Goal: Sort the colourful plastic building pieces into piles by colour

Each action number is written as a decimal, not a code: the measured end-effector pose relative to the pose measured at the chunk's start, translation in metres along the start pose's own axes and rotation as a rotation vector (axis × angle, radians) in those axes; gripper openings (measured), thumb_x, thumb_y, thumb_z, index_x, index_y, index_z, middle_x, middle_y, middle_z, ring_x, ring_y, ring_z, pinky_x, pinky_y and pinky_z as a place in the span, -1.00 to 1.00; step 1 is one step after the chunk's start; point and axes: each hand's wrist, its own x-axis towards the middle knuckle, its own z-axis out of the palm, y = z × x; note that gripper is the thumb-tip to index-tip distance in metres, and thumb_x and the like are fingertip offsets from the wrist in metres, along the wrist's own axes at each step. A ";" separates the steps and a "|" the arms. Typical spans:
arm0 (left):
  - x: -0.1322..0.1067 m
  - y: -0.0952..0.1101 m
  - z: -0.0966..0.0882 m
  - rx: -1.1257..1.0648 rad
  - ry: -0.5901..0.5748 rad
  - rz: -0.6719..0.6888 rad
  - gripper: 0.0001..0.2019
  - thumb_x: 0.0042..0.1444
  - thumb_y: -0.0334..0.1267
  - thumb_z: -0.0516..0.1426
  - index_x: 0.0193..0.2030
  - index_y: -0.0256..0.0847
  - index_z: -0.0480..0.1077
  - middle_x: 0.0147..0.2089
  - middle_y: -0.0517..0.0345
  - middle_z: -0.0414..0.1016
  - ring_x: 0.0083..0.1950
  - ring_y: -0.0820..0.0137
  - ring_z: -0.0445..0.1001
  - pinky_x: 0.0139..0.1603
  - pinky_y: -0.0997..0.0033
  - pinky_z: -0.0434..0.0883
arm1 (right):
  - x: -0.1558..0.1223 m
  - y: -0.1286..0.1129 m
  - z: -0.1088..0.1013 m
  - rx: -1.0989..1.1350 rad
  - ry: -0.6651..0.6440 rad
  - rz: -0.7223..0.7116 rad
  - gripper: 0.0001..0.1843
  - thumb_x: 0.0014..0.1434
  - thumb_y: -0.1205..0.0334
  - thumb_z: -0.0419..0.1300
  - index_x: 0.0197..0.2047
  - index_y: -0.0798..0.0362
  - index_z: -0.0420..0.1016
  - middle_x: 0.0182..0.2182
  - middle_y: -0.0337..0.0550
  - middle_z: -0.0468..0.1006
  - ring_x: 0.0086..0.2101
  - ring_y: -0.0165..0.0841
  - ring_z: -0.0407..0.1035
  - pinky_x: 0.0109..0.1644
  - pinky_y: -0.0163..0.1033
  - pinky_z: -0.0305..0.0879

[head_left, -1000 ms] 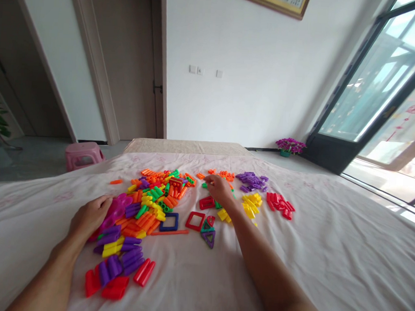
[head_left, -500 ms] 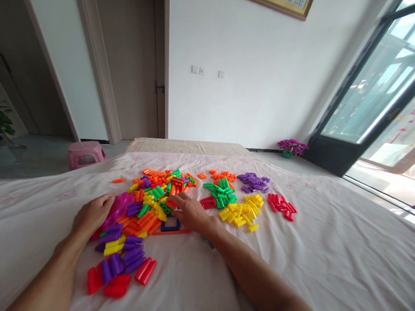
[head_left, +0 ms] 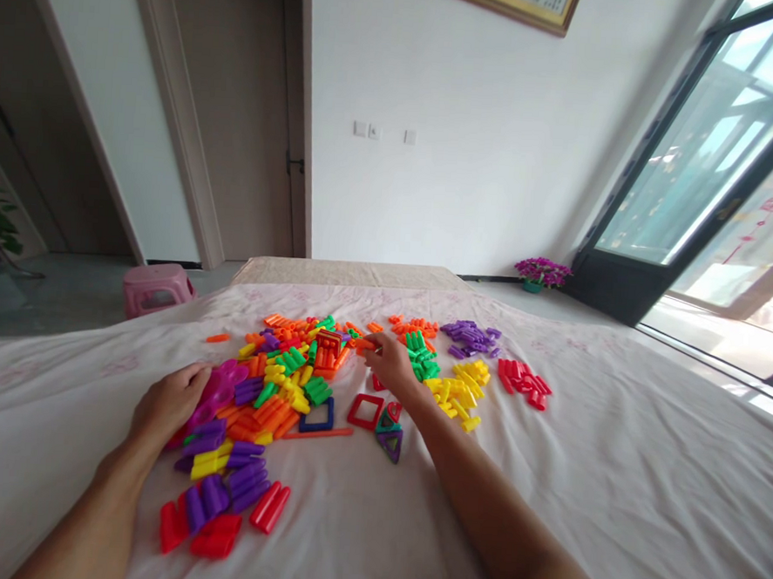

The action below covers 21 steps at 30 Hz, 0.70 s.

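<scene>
A mixed heap of coloured plastic tube pieces (head_left: pixel 283 375) lies on a pale bed sheet (head_left: pixel 611 478). My left hand (head_left: pixel 170 401) rests flat on a magenta flower-shaped piece (head_left: pixel 220 384) at the heap's left edge, fingers loosely curved. My right hand (head_left: pixel 392 361) reaches to the heap's far right side and pinches a small orange piece (head_left: pixel 365 344). Beside it lie sorted piles: orange (head_left: pixel 414 326), green (head_left: pixel 420 354), purple (head_left: pixel 468 336), yellow (head_left: pixel 455 392) and red (head_left: pixel 521 381).
Red and blue square frames (head_left: pixel 366 411) and small triangles (head_left: pixel 389 438) lie in front of the heap. Red and purple tubes (head_left: pixel 216 506) sit nearest me. A pink stool (head_left: pixel 156 288) stands beyond the bed on the left, a flower pot (head_left: pixel 539 273) by the glass door.
My right hand pulled back from the sorted piles to the mixed heap, then moved forward and right again, now holding an orange piece. The left hand stayed put.
</scene>
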 end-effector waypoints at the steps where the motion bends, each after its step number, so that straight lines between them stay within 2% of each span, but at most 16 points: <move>1: 0.000 0.000 0.000 0.000 -0.001 -0.002 -0.45 0.39 0.10 -0.07 0.18 -0.04 0.65 0.18 -0.02 0.67 0.06 0.07 0.59 -0.09 0.28 0.39 | 0.006 0.006 -0.006 0.066 0.055 0.057 -0.70 0.20 0.37 0.22 -0.01 0.07 0.64 -0.22 -0.13 0.71 -0.29 -0.29 0.59 -0.14 -0.23 0.51; 6: 0.003 -0.003 0.004 -0.015 0.022 0.011 -0.46 0.38 0.10 -0.05 0.16 -0.03 0.66 0.15 -0.01 0.69 0.01 0.09 0.59 -0.14 0.31 0.39 | 0.025 0.030 -0.031 0.322 0.373 0.165 -0.48 0.14 0.34 0.21 0.19 0.15 0.54 0.13 0.11 0.63 0.03 -0.20 0.59 0.13 -0.13 0.53; 9: 0.004 -0.005 0.004 -0.004 0.016 0.000 -0.46 0.38 0.10 -0.05 0.18 -0.02 0.65 0.16 -0.02 0.68 0.00 0.08 0.59 -0.14 0.29 0.39 | 0.027 0.034 -0.033 0.363 0.394 0.167 -0.47 0.10 0.38 0.17 0.17 0.15 0.55 0.15 0.12 0.63 0.08 -0.20 0.58 0.19 -0.09 0.50; 12: 0.004 -0.005 0.004 0.007 -0.001 -0.009 -0.44 0.40 0.11 -0.08 0.21 -0.01 0.63 0.20 -0.01 0.66 0.05 0.07 0.59 -0.10 0.29 0.39 | 0.022 0.028 -0.022 0.336 0.276 0.086 -0.56 0.10 0.40 0.16 0.05 0.11 0.62 0.01 0.02 0.70 0.00 -0.22 0.61 0.18 -0.05 0.51; 16: 0.003 -0.005 0.002 0.015 -0.016 -0.010 -0.43 0.40 0.11 -0.10 0.22 0.00 0.62 0.22 0.01 0.65 0.09 0.07 0.58 -0.07 0.28 0.38 | 0.009 0.011 0.001 0.215 0.017 -0.037 -0.67 0.12 0.44 0.18 -0.09 0.09 0.68 -0.17 -0.10 0.73 -0.12 -0.21 0.62 0.08 -0.08 0.54; 18: 0.003 -0.004 0.002 0.020 -0.019 -0.016 -0.42 0.40 0.12 -0.10 0.22 -0.01 0.62 0.22 0.01 0.65 0.09 0.07 0.58 -0.07 0.28 0.38 | 0.000 0.001 0.011 0.137 -0.103 -0.106 -0.66 0.15 0.46 0.18 -0.06 0.08 0.68 -0.14 -0.12 0.73 -0.12 -0.23 0.62 0.06 -0.12 0.53; 21: 0.003 -0.004 0.003 0.017 -0.017 -0.013 -0.43 0.41 0.11 -0.10 0.21 -0.01 0.63 0.21 0.01 0.65 0.09 0.07 0.58 -0.08 0.29 0.38 | -0.017 -0.011 0.025 0.020 -0.294 -0.252 -0.58 0.20 0.46 0.20 0.09 0.06 0.64 0.00 -0.07 0.69 -0.09 -0.27 0.59 0.06 -0.19 0.50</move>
